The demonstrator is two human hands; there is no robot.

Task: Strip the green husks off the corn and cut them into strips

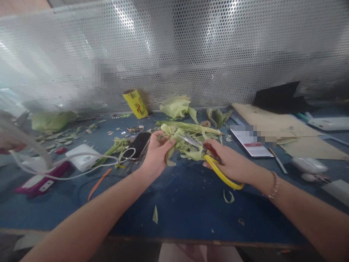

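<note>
My left hand (pixel 158 150) pinches a piece of pale green husk-like leaf (pixel 169 131) between thumb and fingers. Closed round a pair of scissors with yellow and red handles (pixel 222 177) is my right hand (pixel 229 160). The scissor blades (pixel 189 139) point left toward the leaf in my left hand; whether they touch it I cannot tell. Loose green leaf pieces (pixel 195 153) lie just beneath the blades. Behind them are long green stalks (pixel 191 127) and a larger pale green leafy bunch (pixel 177 108).
A black phone (pixel 139 143) lies left of my hands, near a white charger (pixel 82 157) with a looping cable and a purple power strip (pixel 43 180). Further back stands a tilted yellow roll (pixel 136 103). On the right lie another phone (pixel 251 142) and brown paper (pixel 272 118). A perforated metal panel (pixel 191 47) closes the back.
</note>
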